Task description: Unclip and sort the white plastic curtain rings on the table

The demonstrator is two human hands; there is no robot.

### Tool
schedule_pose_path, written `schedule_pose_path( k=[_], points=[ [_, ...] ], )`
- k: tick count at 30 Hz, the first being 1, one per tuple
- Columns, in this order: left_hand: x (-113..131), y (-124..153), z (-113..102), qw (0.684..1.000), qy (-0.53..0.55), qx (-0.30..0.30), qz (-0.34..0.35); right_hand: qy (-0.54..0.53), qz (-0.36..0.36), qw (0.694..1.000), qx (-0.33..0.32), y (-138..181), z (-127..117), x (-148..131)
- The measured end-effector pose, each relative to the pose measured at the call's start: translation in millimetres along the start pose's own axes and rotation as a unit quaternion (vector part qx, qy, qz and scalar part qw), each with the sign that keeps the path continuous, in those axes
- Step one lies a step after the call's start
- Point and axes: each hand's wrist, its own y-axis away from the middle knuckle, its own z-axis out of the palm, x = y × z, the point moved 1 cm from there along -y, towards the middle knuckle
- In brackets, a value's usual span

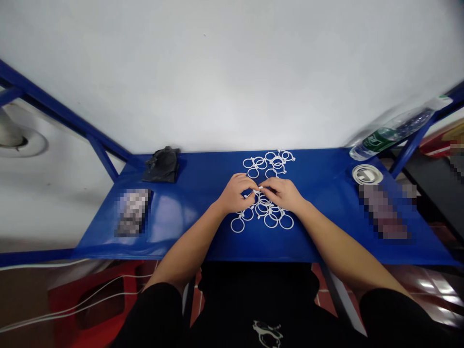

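Note:
Both hands meet over the middle of the blue table, above a loose cluster of thin white rings (265, 209) with small tabs, which look like curtain rings. My left hand (236, 193) is closed, its thumb and forefinger pinching a white ring close to its tab. From the other side, the fingertips of my right hand (283, 192) pinch the same small white part (260, 188). The fingers cover much of the held ring. Just beyond the hands lies a second group of white rings (277, 163), several of them overlapping.
A crumpled black plastic bag (163, 165) sits at the table's back left, with a blurred-out item (133, 212) in front. At right are a roll of white tape or cable (367, 174), another blurred-out item (384, 212) and a leaning water bottle (384, 137). Blue frame bars flank the table (188, 237).

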Motion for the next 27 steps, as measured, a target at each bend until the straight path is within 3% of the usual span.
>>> schedule_pose_path(
  k=[13, 22, 27],
  points=[
    [-4.1, 1.2, 3.9, 0.998, 0.027, 0.048, -0.012, 0.013, -0.01, 1.0, -0.015, 0.6, 3.2, 1.0],
    [-9.1, 2.6, 4.7, 0.999, 0.004, -0.038, -0.009, 0.007, -0.019, 0.999, -0.03, -0.2, 6.2, -4.9],
    [-9.6, 4.1, 6.2, 0.999, 0.047, 0.015, -0.017, 0.007, -0.034, 0.999, 0.008, -0.5, 4.1, -1.4]
  ],
)
